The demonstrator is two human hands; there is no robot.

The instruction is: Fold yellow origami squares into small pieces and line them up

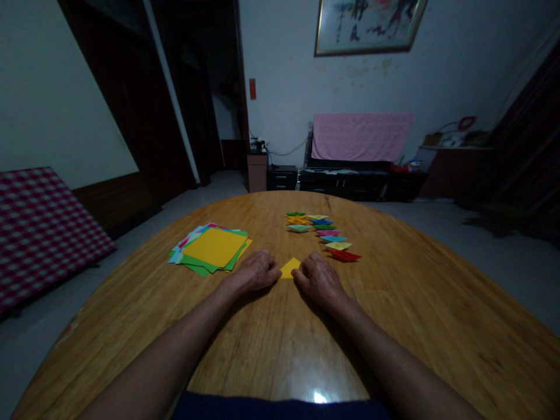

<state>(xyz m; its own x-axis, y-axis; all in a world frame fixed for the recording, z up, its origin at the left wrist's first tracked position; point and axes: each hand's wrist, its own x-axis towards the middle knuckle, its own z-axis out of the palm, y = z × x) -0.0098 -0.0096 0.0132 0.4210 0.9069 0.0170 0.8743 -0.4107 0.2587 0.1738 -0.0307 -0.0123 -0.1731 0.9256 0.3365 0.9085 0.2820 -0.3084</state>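
Observation:
A folded piece of yellow paper (289,269), its top coming to a point, lies on the wooden table between my hands. My left hand (259,269) is closed at its left corner, the thumb resting on the edge. On the other side my right hand (318,275) has its fingers curled down over the right corner. Both hands rest on the tabletop, and the paper's outer corners are hidden under the fingers.
Left of my hands lies a fanned stack of coloured square paper (216,248), yellow on top. Two rows of small folded paper boats stand beyond my right hand, a red boat (344,255) nearest. The round wooden table (271,361) carries everything.

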